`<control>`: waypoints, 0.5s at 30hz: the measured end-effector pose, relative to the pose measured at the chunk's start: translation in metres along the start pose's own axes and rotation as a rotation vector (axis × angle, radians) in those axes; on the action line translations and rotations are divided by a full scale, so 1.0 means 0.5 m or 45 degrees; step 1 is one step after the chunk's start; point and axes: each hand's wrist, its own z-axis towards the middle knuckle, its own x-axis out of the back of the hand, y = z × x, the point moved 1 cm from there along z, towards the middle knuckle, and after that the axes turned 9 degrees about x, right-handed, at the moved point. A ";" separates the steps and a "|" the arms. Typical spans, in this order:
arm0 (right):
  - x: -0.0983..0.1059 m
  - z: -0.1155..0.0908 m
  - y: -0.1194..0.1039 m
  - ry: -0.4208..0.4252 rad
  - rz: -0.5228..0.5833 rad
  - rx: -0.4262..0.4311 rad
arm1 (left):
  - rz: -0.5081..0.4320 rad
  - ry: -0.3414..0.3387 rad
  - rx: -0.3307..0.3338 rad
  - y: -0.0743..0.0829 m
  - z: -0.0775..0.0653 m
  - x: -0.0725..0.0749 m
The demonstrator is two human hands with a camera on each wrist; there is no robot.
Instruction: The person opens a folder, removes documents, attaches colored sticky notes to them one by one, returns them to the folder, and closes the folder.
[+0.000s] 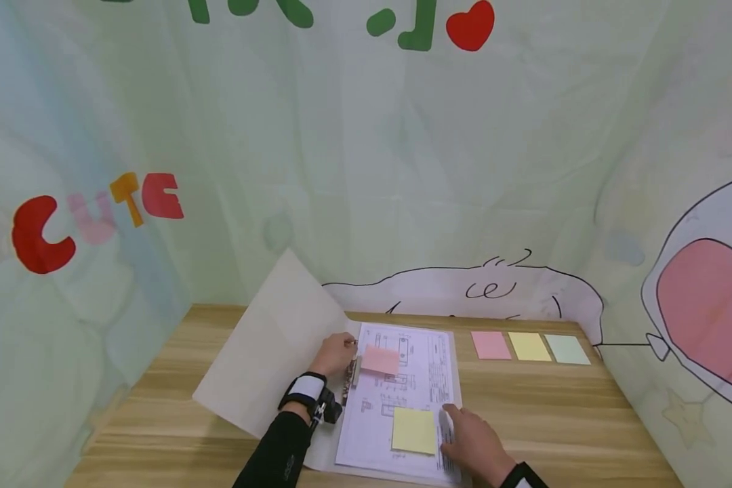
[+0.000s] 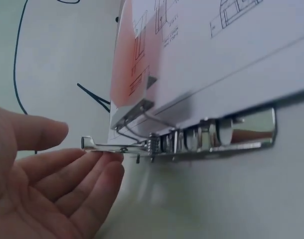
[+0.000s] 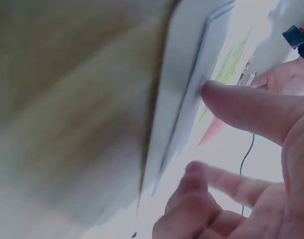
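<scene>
A white folder (image 1: 287, 339) lies with its cover raised to the left, a stack of printed drawing sheets (image 1: 423, 379) on its right side. A pink sticky note (image 1: 381, 360) and a yellow sticky note (image 1: 413, 430) are on the top sheet. At the spine, my left hand (image 1: 334, 354) is at the end of the metal clip (image 2: 207, 137). In the left wrist view its fingers lie under the clip's lever, the thumb apart from it. My right hand (image 1: 477, 440) is at the sheets' right edge, its thumb (image 3: 241, 107) by the paper and the fingers loosely bent.
Beyond the folder's right side, a pink note pad (image 1: 491, 345), a yellow note pad (image 1: 529, 346) and a pale green note pad (image 1: 567, 350) lie in a row on the wooden table (image 1: 561, 420). A printed curtain (image 1: 366, 169) hangs behind the table.
</scene>
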 end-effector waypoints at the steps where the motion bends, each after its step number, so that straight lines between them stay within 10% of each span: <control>1: 0.001 0.001 -0.003 0.013 -0.039 0.047 | 0.001 0.018 -0.020 0.001 -0.001 0.003; 8: -0.003 0.003 -0.006 -0.015 -0.173 0.348 | -0.050 0.028 -0.063 0.002 -0.019 0.019; 15: 0.000 0.008 -0.009 -0.124 -0.159 0.364 | 0.011 -0.006 -0.133 -0.010 -0.037 0.039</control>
